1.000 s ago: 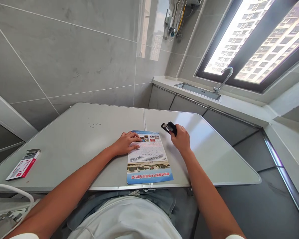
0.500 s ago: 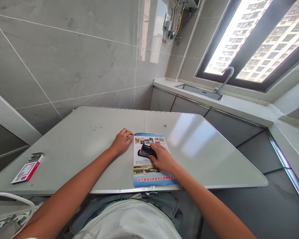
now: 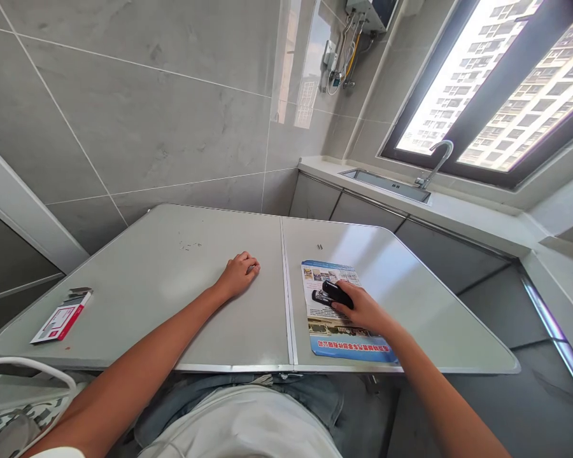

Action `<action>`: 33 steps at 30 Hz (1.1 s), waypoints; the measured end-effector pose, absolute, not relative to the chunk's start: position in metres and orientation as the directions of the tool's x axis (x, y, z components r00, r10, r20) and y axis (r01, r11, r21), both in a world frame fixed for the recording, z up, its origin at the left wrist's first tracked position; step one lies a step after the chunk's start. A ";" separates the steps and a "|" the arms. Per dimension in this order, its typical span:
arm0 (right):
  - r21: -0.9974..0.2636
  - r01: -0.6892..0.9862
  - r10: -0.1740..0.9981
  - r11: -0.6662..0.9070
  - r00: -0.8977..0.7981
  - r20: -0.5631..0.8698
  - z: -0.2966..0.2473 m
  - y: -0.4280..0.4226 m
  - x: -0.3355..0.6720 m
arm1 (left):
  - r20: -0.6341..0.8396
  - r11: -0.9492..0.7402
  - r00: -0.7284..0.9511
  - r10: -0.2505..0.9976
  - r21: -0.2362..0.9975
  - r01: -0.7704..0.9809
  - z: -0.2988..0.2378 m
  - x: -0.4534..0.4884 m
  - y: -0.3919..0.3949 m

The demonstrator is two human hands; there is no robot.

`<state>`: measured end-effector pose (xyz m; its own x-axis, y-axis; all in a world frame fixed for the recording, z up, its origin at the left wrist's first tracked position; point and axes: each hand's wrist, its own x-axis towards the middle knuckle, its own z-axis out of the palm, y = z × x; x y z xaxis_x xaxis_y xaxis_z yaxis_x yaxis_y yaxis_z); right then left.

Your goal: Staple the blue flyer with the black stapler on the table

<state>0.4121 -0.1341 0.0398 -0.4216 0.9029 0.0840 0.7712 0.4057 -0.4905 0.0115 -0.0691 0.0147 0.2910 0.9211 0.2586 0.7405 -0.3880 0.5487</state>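
Note:
A printed flyer (image 3: 346, 334) with a blue bottom band lies on the right half of the grey folding table (image 3: 172, 292). My right hand (image 3: 363, 308) rests on the flyer, its fingers wrapped round a black stapler (image 3: 332, 294) that sits on the sheet. Left of the table's centre seam, my left hand (image 3: 239, 275) rests on the bare tabletop with its fingers curled, nothing in it, apart from the flyer.
A red and white box (image 3: 62, 317) lies near the table's left edge. Two small staples (image 3: 319, 246) lie beyond the flyer. A counter with a sink (image 3: 386, 181) and tap (image 3: 437, 159) runs under the window at the right. Tiled wall stands behind the table.
My right hand brought the stapler down onto the flyer, then slid flyer and stapler to the right across the centre seam. My left hand came off the flyer and stays on the table.

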 end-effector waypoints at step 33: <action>-0.335 0.930 0.960 -0.154 0.221 0.174 -0.008 -0.032 0.533 | 0.144 -0.306 0.275 0.951 0.584 0.752 0.018 0.011 -0.073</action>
